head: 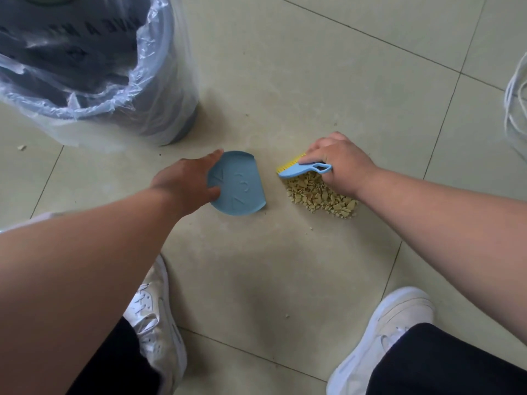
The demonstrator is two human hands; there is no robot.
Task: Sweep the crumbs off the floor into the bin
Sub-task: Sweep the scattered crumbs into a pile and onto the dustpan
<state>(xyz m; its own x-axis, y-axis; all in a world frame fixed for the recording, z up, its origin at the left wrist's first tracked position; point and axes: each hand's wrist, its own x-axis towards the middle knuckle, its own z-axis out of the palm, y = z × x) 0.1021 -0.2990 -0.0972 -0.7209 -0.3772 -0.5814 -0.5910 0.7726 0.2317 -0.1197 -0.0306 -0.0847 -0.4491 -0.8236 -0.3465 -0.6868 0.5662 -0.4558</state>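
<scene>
A small blue dustpan [239,185] lies on the tiled floor, its straight edge facing right. My left hand [186,179] holds it by its rounded left rim, thumb under the near edge and fingers along the far edge. My right hand [339,163] grips a little blue brush with yellow bristles [296,166]. The brush stands at the far end of a pile of pale yellow crumbs [319,196], just right of the dustpan. A dark bin [159,109] lined with a clear plastic bag stands at the upper left.
My two white shoes [155,315] [379,337] are planted on the floor near the bottom. Stray crumbs lie by the bin [21,147] and between my feet [287,316]. White cords [516,104] hang at the right edge.
</scene>
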